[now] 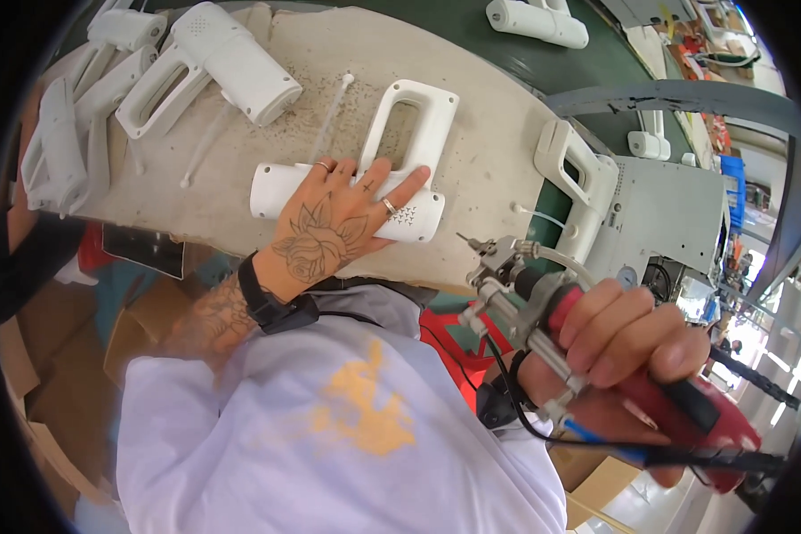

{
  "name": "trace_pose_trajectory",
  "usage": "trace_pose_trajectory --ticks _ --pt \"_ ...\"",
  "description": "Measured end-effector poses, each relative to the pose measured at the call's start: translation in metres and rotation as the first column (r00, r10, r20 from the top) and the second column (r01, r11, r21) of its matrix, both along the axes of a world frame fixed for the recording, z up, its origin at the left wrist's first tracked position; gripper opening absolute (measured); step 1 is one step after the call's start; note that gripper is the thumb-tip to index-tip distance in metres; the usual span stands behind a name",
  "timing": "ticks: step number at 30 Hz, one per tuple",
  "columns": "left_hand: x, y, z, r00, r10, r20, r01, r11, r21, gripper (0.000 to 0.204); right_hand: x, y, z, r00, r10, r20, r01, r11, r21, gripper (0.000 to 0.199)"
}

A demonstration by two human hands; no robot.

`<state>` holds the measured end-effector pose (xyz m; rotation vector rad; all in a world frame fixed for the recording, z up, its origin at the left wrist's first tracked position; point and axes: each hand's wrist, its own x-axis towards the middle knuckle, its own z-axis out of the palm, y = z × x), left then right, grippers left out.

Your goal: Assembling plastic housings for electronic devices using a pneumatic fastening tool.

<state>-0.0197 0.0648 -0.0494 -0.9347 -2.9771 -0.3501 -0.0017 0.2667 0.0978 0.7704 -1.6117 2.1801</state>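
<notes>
The left hand (pixel 343 214) lies palm down with its fingers spread, pressing across the barrel of a white plastic gun-shaped housing with a looped handle (pixel 429 142) without closing round it. The handle points away from the hand, over the beige worktop (pixel 498 116). The right hand (pixel 627 343) is wrapped tightly round a red handheld power driver with a silver metal nose (pixel 721 427); the driver's thin tip (pixel 462 237) points from this grip toward the near right end of the housing, and I cannot tell its height above it. Beyond the left hand lies a thin whitish rod (pixel 333 116), and farther left, similar white housings (pixel 227 62). Another white looped-handle housing (pixel 587 200) sits beyond the right hand.
</notes>
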Motion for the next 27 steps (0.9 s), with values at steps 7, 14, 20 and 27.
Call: trace_pose_trajectory --ticks 7,14,20,27 --pt "0.004 -0.001 -0.005 0.998 0.054 0.016 -0.055 0.996 0.065 0.093 -0.02 0.013 0.003 0.998 0.044 -0.053 -0.04 0.995 0.086 0.084" --pt "0.001 -0.002 -0.003 0.999 0.043 0.017 -0.044 0.995 0.089 0.086 -0.028 0.012 0.005 0.992 0.039 -0.121 -0.022 0.99 0.138 0.092" --pt "0.0 -0.003 -0.003 0.999 0.034 0.013 -0.036 0.995 0.092 0.087 -0.033 0.007 -0.005 0.989 0.137 -0.062 -0.127 0.98 0.152 0.08" --pt "-0.001 -0.004 -0.002 1.0 0.028 0.008 -0.028 0.997 0.068 0.086 -0.043 -0.011 -0.029 0.996 0.075 -0.047 -0.073 0.996 0.042 0.084"
